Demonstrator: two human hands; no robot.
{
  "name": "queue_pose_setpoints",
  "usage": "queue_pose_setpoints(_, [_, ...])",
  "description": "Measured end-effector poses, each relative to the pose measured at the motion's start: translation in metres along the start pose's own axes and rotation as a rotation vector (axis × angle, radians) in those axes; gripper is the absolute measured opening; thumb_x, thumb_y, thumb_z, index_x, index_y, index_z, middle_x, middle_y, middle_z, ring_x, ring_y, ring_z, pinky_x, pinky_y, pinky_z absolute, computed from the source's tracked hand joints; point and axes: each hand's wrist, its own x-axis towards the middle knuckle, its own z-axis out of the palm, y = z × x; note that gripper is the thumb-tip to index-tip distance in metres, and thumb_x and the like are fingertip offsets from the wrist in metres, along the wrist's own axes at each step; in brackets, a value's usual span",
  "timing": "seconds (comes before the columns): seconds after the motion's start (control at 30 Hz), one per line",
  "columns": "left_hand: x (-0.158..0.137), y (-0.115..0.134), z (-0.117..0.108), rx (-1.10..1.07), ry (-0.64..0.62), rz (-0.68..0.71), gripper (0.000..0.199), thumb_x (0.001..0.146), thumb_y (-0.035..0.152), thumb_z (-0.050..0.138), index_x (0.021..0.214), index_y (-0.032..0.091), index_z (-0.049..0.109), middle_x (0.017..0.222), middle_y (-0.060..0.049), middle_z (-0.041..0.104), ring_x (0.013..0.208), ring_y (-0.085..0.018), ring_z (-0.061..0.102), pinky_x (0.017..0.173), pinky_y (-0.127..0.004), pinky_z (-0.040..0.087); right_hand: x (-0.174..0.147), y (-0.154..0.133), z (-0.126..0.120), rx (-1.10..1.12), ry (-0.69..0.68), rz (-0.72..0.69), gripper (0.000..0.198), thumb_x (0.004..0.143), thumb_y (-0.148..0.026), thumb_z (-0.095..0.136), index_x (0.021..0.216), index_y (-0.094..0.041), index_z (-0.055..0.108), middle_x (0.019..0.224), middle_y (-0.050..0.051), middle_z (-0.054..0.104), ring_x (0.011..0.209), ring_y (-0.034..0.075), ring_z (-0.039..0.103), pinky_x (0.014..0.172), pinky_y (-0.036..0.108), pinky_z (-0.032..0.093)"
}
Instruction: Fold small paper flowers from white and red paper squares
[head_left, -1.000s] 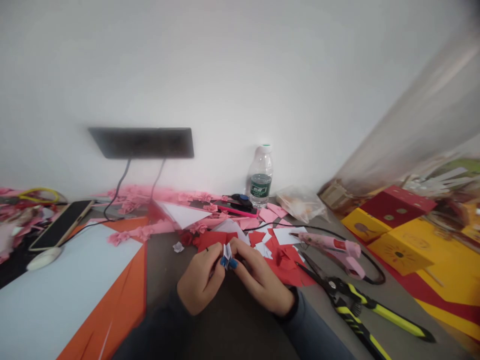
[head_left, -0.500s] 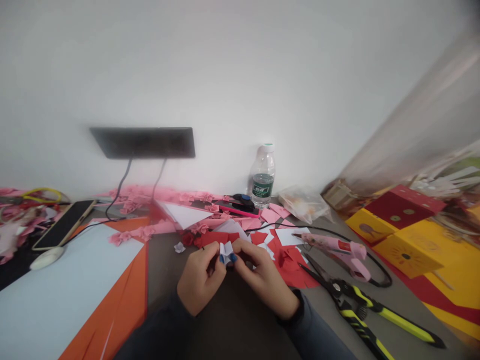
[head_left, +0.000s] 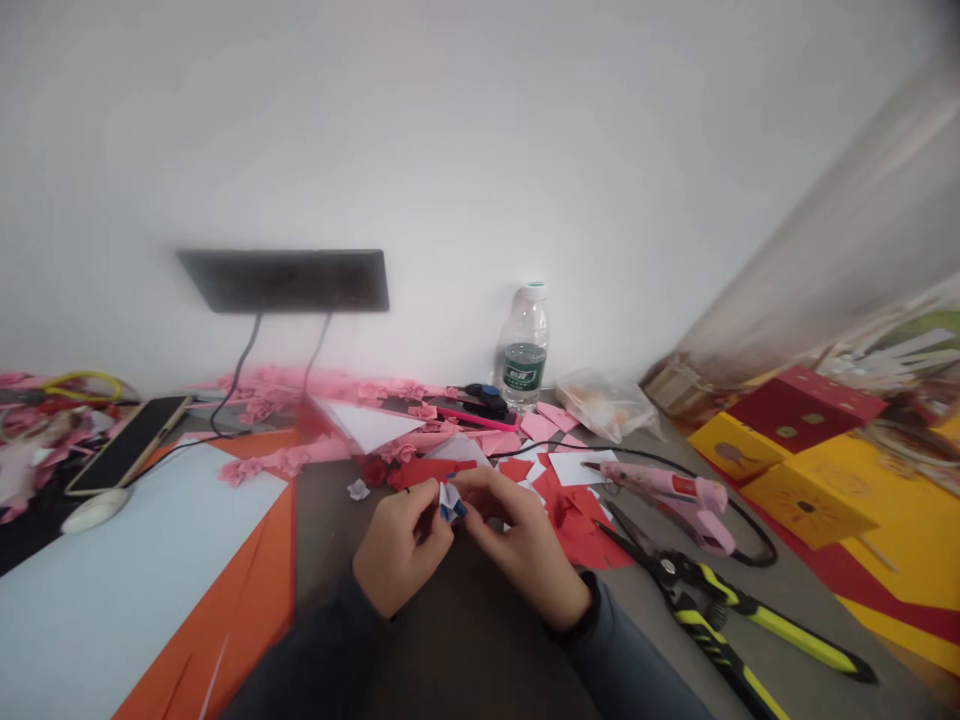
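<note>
Between my two hands, above the grey table, is a small white folded paper flower (head_left: 448,497). My left hand (head_left: 401,550) pinches its left side between thumb and fingers. From the right, my right hand (head_left: 521,545) grips the same flower, its thumb and index finger closed at the edge; part of the paper is hidden by the fingertips. A finished-looking small white paper flower (head_left: 358,490) lies on the table left of my hands. Red paper pieces (head_left: 581,520) and a red paper flower (head_left: 375,470) lie just beyond and beside the hands.
To the right lie a pink glue gun (head_left: 675,490) with its cord and yellow-black pliers (head_left: 697,590). A water bottle (head_left: 525,350) stands by the wall. White sheet (head_left: 142,570), orange paper (head_left: 225,600), mouse (head_left: 95,511) and phone (head_left: 131,445) are at left; yellow boxes (head_left: 810,505) at right.
My right hand's index finger has shifted up and over the top of the white paper flower, which is now more covered and turned. My left hand keeps its hold.
</note>
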Motion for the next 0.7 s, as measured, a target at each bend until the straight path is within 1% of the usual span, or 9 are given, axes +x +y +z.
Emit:
queue_pose_setpoints(0.07, [-0.0003,0.0001,0.0001,0.016,0.013,0.005,0.016,0.084,0.016,0.042,0.069,0.020,0.045,0.056,0.004,0.044,0.051,-0.012,0.047,0.051,-0.024,0.029,0.0002,-0.0006,-0.0011,-0.026,0.003,-0.003,0.016,0.082,-0.010,0.054,0.094,-0.020,0.060,0.085,0.002,0.065,0.069,0.013,0.062,0.062,0.024,0.051])
queue_pose_setpoints(0.17, [-0.0002,0.0008,0.0001,0.026,0.036,0.012,0.017,0.084,0.017,0.041,0.068,0.021,0.042,0.056,0.004,0.043,0.050,-0.012,0.047,0.051,-0.024,0.029,0.0007,-0.0013,-0.0020,-0.025,0.040,0.031,0.011,0.081,-0.012,0.057,0.087,-0.021,0.056,0.074,-0.001,0.061,0.061,0.012,0.059,0.055,0.022,0.048])
queue_pose_setpoints(0.27, [0.0000,0.0019,-0.0004,0.020,0.047,0.021,0.017,0.085,0.017,0.041,0.068,0.021,0.041,0.056,0.005,0.043,0.050,-0.012,0.046,0.051,-0.024,0.029,0.0008,-0.0017,-0.0018,0.002,0.054,0.051,0.008,0.082,-0.014,0.057,0.087,-0.021,0.054,0.078,0.000,0.059,0.066,0.013,0.059,0.057,0.023,0.048])
queue_pose_setpoints(0.37, [-0.0002,0.0024,-0.0013,0.011,0.029,0.030,0.017,0.085,0.017,0.041,0.068,0.021,0.041,0.056,0.005,0.043,0.050,-0.012,0.046,0.051,-0.024,0.029,0.0011,-0.0022,-0.0018,0.022,0.043,0.052,0.007,0.084,-0.016,0.056,0.089,-0.020,0.053,0.083,0.002,0.058,0.071,0.014,0.057,0.060,0.024,0.048])
queue_pose_setpoints(0.43, [-0.0005,0.0022,-0.0017,0.005,0.020,0.038,0.017,0.085,0.017,0.041,0.068,0.021,0.043,0.056,0.005,0.044,0.050,-0.012,0.047,0.051,-0.024,0.029,0.0015,-0.0026,-0.0020,0.026,0.027,0.034,0.005,0.085,-0.018,0.056,0.085,-0.020,0.052,0.083,0.002,0.057,0.073,0.015,0.056,0.062,0.025,0.048])
queue_pose_setpoints(0.5, [-0.0007,0.0020,-0.0019,0.003,0.021,0.038,0.017,0.085,0.018,0.041,0.069,0.021,0.044,0.056,0.004,0.045,0.050,-0.012,0.047,0.051,-0.024,0.030,0.0019,-0.0025,-0.0020,0.055,0.023,0.030,0.006,0.087,-0.021,0.057,0.082,-0.020,0.052,0.084,0.003,0.057,0.075,0.015,0.057,0.064,0.026,0.048])
queue_pose_setpoints(0.63, [-0.0007,0.0020,-0.0017,0.018,0.029,0.022,0.017,0.083,0.016,0.042,0.067,0.020,0.044,0.056,0.004,0.046,0.050,-0.012,0.048,0.051,-0.024,0.030,0.0028,-0.0007,-0.0021,0.143,0.037,0.101,0.005,0.086,-0.024,0.060,0.086,-0.020,0.059,0.084,0.003,0.061,0.075,0.016,0.060,0.067,0.027,0.050])
queue_pose_setpoints(0.7, [-0.0006,0.0019,-0.0015,0.023,0.031,0.014,0.017,0.082,0.016,0.042,0.066,0.020,0.044,0.055,0.004,0.045,0.050,-0.012,0.047,0.051,-0.024,0.030,0.0030,0.0000,-0.0024,0.154,0.030,0.127,0.006,0.085,-0.025,0.062,0.084,-0.019,0.061,0.081,0.003,0.062,0.073,0.016,0.059,0.066,0.027,0.050])
